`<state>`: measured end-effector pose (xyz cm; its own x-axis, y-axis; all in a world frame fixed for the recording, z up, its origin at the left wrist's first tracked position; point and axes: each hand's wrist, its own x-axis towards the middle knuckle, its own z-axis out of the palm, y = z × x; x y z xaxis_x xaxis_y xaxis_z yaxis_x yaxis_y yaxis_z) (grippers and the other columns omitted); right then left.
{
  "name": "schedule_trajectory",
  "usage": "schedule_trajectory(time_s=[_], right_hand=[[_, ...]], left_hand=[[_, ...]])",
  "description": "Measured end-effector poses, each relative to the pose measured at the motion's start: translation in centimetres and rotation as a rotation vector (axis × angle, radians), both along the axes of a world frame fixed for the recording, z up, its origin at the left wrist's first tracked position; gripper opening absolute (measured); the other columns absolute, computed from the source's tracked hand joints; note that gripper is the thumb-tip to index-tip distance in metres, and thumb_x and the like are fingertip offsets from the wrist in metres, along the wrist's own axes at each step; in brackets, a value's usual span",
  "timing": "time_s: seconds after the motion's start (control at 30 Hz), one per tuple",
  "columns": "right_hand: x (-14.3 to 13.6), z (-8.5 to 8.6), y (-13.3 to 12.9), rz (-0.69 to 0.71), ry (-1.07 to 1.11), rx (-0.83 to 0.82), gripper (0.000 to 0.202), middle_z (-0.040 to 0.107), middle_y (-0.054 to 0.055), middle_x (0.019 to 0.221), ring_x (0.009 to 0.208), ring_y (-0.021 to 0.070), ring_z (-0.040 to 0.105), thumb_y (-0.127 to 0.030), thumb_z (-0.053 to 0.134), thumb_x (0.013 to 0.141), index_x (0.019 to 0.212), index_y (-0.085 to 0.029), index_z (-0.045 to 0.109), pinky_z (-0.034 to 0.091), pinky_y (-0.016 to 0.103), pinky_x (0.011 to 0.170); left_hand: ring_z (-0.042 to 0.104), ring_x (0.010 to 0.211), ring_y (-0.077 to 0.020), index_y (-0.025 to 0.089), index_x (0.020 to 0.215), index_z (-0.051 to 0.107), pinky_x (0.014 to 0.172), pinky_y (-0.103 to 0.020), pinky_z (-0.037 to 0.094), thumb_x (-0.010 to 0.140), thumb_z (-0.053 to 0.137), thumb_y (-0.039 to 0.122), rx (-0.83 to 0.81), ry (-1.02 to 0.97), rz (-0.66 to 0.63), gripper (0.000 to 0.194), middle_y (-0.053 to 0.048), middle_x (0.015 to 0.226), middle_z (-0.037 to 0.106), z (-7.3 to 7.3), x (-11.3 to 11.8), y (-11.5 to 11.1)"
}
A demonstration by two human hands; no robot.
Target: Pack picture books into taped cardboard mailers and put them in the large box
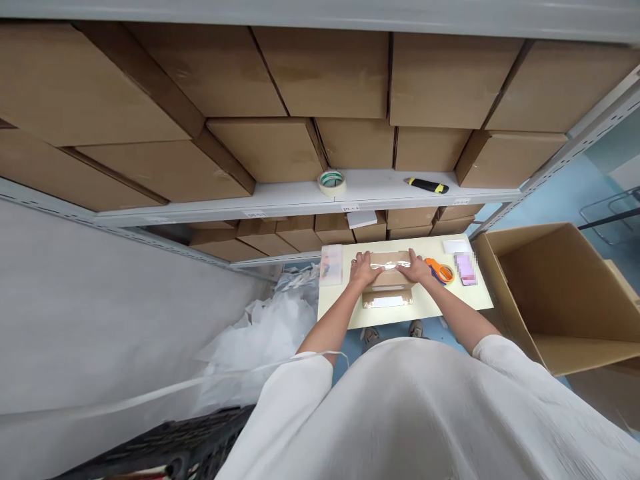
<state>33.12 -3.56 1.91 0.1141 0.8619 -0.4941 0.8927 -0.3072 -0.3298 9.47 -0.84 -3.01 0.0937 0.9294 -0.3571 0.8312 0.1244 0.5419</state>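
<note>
A small cardboard box with a shiny strip of clear tape across its top stands on a pale yellow table. My left hand grips its left end, and my right hand holds the right end. Both thumbs point inward and press on the tape strip. Just in front of the box is a cardboard piece with a white label; whether it is a flap or a second box I cannot tell. To the right of my right hand lies an orange tape dispenser.
Shelves of cardboard boxes rise behind the table. A tape roll and a utility knife lie on the shelf edge. A large open carton stands right; crumpled white sheets and a black crate are left.
</note>
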Motion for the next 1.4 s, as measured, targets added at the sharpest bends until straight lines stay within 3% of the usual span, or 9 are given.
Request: schedule_trajectory(time_s=[0.27,0.43,0.57,0.63,0.73,0.83,1.03,1.2,1.4], right_hand=[[2.2,0.0,-1.2,0.067,0.018,0.062,0.067,0.069,0.017,0.141,0.123,0.0330,0.067,-0.052,0.048,0.107,0.166,-0.024,0.032,0.053,0.039,0.099],[2.7,2.2,-2.2,0.067,0.036,0.224,0.061,0.065,0.016,0.144,0.123,0.0333,0.067,-0.041,0.040,0.109,0.167,-0.024,0.029,0.051,0.041,0.102],[3.0,3.9,-3.3,0.084,0.025,0.375,0.066,0.055,0.018,0.154,0.126,0.0367,0.064,-0.042,0.043,0.107,0.168,-0.024,0.025,0.052,0.045,0.102],[3.1,3.9,-3.9,0.078,0.065,0.432,0.064,0.050,0.018,0.158,0.127,0.0368,0.063,-0.048,0.042,0.107,0.165,-0.023,0.027,0.053,0.046,0.102],[3.1,2.7,-5.0,0.055,0.121,0.442,0.060,0.049,0.019,0.157,0.129,0.0358,0.061,-0.055,0.041,0.107,0.156,-0.022,0.034,0.053,0.046,0.102],[3.2,0.5,-6.5,0.051,0.129,0.365,0.053,0.052,0.019,0.150,0.128,0.0350,0.062,-0.057,0.042,0.105,0.145,-0.022,0.040,0.053,0.047,0.102],[4.2,-3.4,-9.1,0.078,0.193,0.125,0.044,0.060,0.016,0.138,0.110,0.0323,0.066,-0.059,0.042,0.103,0.129,-0.024,0.045,0.054,0.049,0.100],[4.4,-3.8,-6.7,-0.088,0.295,0.182,0.044,0.061,0.015,0.143,0.120,0.0273,0.065,-0.052,0.042,0.102,0.136,-0.024,0.046,0.052,0.043,0.108],[3.9,-2.9,-3.0,-0.275,0.448,0.095,0.066,0.060,0.017,0.154,0.128,0.0244,0.067,-0.049,0.048,0.100,0.159,-0.020,0.041,0.053,0.032,0.108]], left_hand=[[0.051,0.144,-0.0411,0.030,0.159,0.050,0.121,-0.055,0.041,0.102,0.056,0.045,-0.004,-0.112,0.039,0.060,-0.016,0.158,0.050,1.1,-1.2,-1.0],[0.054,0.139,-0.0349,0.029,0.148,0.058,0.119,-0.049,0.044,0.106,0.046,0.035,0.168,-0.188,0.053,0.043,-0.013,0.154,0.051,4.0,-1.7,-1.5],[0.057,0.131,-0.0319,0.026,0.130,0.058,0.113,-0.046,0.047,0.110,0.047,0.045,0.261,-0.199,0.153,0.030,-0.013,0.143,0.053,6.8,-1.2,-1.8],[0.058,0.125,-0.0305,0.026,0.121,0.056,0.111,-0.046,0.047,0.110,0.049,0.045,0.295,-0.195,0.193,0.024,-0.013,0.136,0.053,7.3,-0.8,-2.2],[0.060,0.120,-0.0296,0.025,0.113,0.053,0.110,-0.045,0.047,0.106,0.054,0.036,0.305,-0.167,0.224,0.012,-0.013,0.129,0.052,6.2,-0.4,-3.6],[0.062,0.117,-0.0288,0.024,0.110,0.052,0.109,-0.045,0.048,0.102,0.058,0.030,0.260,-0.147,0.203,0.012,-0.013,0.126,0.052,3.7,-0.5,-5.8],[0.067,0.119,-0.0280,0.025,0.127,0.050,0.102,-0.043,0.053,0.094,0.066,0.026,0.060,-0.129,0.121,0.036,-0.013,0.137,0.056,-0.9,-1.8,-8.9],[0.065,0.129,-0.0273,0.021,0.145,0.043,0.108,-0.041,0.051,0.100,0.057,0.030,-0.021,-0.199,0.213,0.048,-0.019,0.152,0.056,-1.5,-1.7,-6.2],[0.066,0.135,-0.0271,0.022,0.163,0.027,0.111,-0.041,0.051,0.103,0.052,0.038,-0.145,-0.365,0.304,0.067,-0.018,0.158,0.060,-0.8,-0.8,-2.7]])
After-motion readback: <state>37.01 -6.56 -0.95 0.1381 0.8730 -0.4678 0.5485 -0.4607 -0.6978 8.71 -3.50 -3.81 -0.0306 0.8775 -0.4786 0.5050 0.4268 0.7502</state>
